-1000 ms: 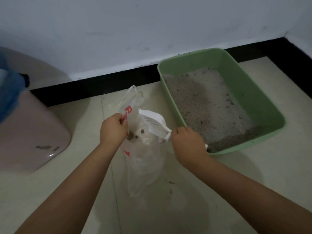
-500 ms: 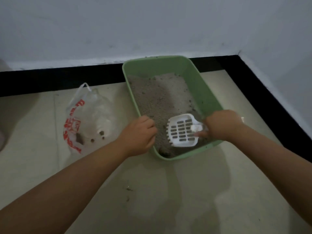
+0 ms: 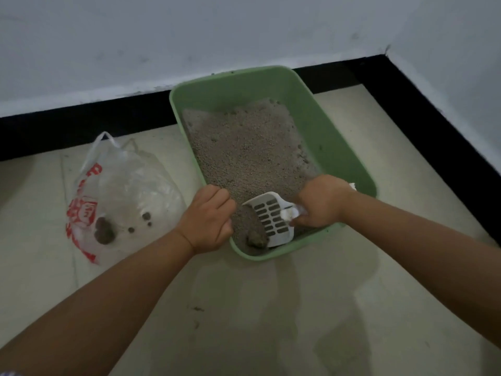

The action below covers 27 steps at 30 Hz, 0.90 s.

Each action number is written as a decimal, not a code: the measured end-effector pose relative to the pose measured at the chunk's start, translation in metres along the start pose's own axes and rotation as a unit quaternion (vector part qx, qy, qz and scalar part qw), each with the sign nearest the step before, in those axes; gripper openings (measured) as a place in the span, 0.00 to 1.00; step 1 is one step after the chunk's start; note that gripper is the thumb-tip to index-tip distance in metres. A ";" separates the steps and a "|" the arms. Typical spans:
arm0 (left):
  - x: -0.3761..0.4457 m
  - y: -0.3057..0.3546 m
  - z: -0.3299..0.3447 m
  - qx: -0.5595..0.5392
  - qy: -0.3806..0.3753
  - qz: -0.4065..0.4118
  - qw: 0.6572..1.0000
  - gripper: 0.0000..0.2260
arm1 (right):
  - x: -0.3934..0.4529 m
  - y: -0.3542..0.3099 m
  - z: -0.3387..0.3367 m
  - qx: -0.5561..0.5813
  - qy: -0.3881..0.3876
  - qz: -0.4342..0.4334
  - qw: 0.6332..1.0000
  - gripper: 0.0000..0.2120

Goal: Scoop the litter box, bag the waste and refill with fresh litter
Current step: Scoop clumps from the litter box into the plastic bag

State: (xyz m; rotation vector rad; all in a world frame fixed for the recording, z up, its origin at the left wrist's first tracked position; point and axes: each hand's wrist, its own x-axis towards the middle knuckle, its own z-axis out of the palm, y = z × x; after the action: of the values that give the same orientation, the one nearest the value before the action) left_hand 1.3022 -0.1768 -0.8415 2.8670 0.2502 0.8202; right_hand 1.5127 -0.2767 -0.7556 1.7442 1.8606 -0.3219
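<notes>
- Scoop: we find the right hand gripping its handle, blade tilted into the green litter box beside a clump.
- Left hand curls over the box's near-left rim.
- Plastic bag lies on the floor, left of the box, holding waste.

The far half of the green plastic litter box lies open above its grey litter. Its near end is crowded: the left hand on the rim, the right hand, the white slotted scoop and a clump. The clear plastic bag (red print) blocks the pale tiled floor to the left.
</notes>
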 end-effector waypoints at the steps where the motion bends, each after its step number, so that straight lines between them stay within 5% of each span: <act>1: 0.000 -0.001 0.001 0.001 0.002 0.000 1.000 0.03 | 0.003 0.000 0.005 0.037 -0.004 0.008 0.999 0.27; 5: -0.004 -0.002 0.004 0.009 -0.003 -0.014 1.000 0.04 | 0.008 0.003 0.026 0.165 0.006 0.018 0.986 0.23; 15: -0.005 0.003 0.001 0.006 0.006 -0.023 1.000 0.04 | 0.008 0.015 0.038 0.272 0.072 0.041 0.959 0.19; 27: -0.004 0.003 0.001 0.014 0.009 -0.011 1.000 0.05 | -0.029 0.058 0.044 0.471 0.126 0.126 0.864 0.19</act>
State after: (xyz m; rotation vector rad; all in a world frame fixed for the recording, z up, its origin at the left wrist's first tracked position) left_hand 1.2991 -0.1807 -0.8437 2.8795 0.2963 0.8465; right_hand 1.5791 -0.3171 -0.7642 2.7485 1.7137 -1.0792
